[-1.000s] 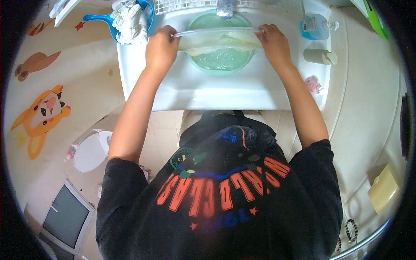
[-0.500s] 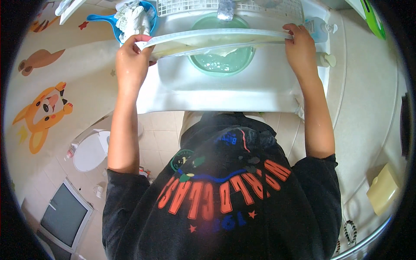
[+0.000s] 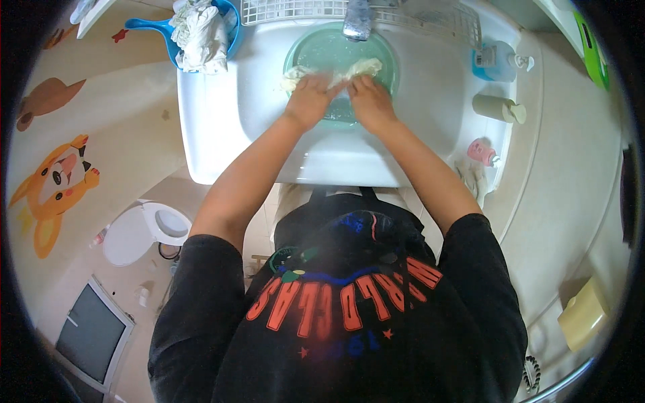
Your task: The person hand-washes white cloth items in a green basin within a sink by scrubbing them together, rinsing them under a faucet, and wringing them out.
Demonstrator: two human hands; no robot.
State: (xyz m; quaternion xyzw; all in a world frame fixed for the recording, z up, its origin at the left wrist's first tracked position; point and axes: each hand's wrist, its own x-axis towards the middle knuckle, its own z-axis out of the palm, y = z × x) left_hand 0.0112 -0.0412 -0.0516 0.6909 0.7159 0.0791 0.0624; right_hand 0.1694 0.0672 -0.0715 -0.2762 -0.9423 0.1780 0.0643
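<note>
A round green basin (image 3: 391, 54) of water sits in the white sink, below the faucet (image 3: 357, 25). Over it, my left hand (image 3: 309, 102) and my right hand (image 3: 371, 106) are close together, their fingers bent around a bunched pale yellow cloth (image 3: 365, 68). Folds of the cloth show beyond the fingers on both sides, down at the water. Motion smears the left fingertips, and the part of the cloth under my hands is hidden.
At the sink's (image 3: 209, 127) left back corner, a blue dipper (image 3: 149, 25) holds crumpled white cloths (image 3: 203, 35). A white wire rack (image 3: 289, 10) spans the back. Along the right edge lie a blue pump bottle (image 3: 495, 62), a beige bottle (image 3: 494, 107) and a pink bottle (image 3: 480, 152).
Both hands have come inward and down from the sink's sides to the basin. The cloth, stretched wide between them before, is now gathered at the water.
</note>
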